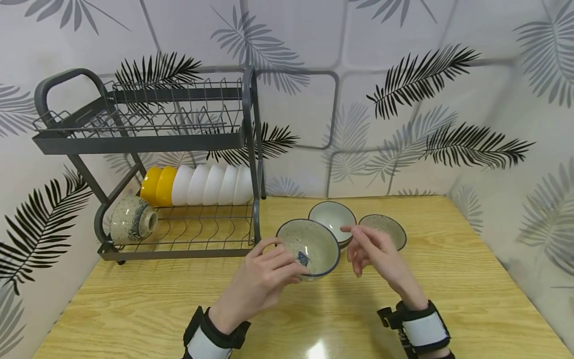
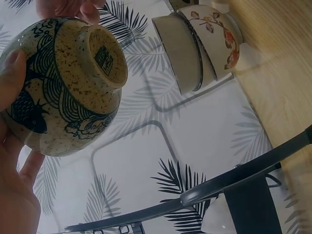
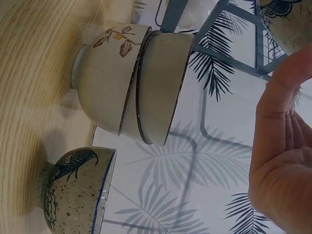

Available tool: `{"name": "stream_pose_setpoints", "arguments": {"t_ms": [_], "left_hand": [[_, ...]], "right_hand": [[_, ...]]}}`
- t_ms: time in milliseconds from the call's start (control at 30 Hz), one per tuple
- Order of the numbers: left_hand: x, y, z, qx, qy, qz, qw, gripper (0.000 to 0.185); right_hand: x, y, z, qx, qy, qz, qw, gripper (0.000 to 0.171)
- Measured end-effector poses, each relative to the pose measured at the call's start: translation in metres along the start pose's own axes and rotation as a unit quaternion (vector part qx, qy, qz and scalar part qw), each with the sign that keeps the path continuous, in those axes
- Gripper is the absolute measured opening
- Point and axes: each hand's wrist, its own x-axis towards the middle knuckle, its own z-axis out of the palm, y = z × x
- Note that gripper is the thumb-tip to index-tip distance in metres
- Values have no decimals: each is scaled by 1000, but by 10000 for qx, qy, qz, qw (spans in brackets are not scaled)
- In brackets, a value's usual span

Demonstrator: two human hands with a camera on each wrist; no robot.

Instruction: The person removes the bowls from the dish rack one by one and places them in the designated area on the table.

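As the left hand [image 1: 268,275] pinches the speckled, blue-rimmed ceramic bowl [image 1: 308,243] above the yellow wood-grain table [image 1: 134,314], the right hand [image 1: 374,252] loose and empty beside it, it looks stiff, fairly light, slick and breakable, best held low around its sides, a pale leaf-patterned wall [image 1: 293,117] rising behind.

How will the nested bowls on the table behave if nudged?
The nested bowls look like glazed ceramic: probably stiff, and likely to chip if knocked. Their foot is narrower than the rims, so a high push might tip them. The top one rises above the rim below, so may shift.
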Motion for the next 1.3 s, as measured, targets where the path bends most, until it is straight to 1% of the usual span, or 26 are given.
{"name": "stream_pose_setpoints", "arguments": {"t_ms": [133,300,367,533,667,800,900,1033,1233,1300], "left_hand": [[-1,3,3,145,-206,26,9997,19],[0,7,6,325,-406,208,9984,17],[0,9,7,335,-503,252,9979,18],[1,13,8,299,-692,302,9967,19],[1,16,8,287,-793,295,9960,21],[2,18,10,349,-860,390,9949,22],[3,19,13,388,-885,486,9941,20],[2,21,16,366,-904,539,9938,17],[1,20,17,244,-933,470,9942,17],[1,20,17,98,-991,376,9943,17]], "right_hand": [[1,0,3,-247,-148,43,9996,43],[2,-2,7,-300,-317,291,9986,43],[2,-3,8,-368,-380,437,9976,42],[1,-3,10,-756,-513,642,9937,38],[1,0,12,-921,-667,808,9902,34],[1,3,14,-1096,-778,966,9862,33],[1,6,15,-1341,-824,924,9832,33],[1,9,16,-1480,-880,864,9813,28],[3,12,16,-1621,-870,855,9792,24],[3,13,16,-1676,-857,861,9783,24]]}}
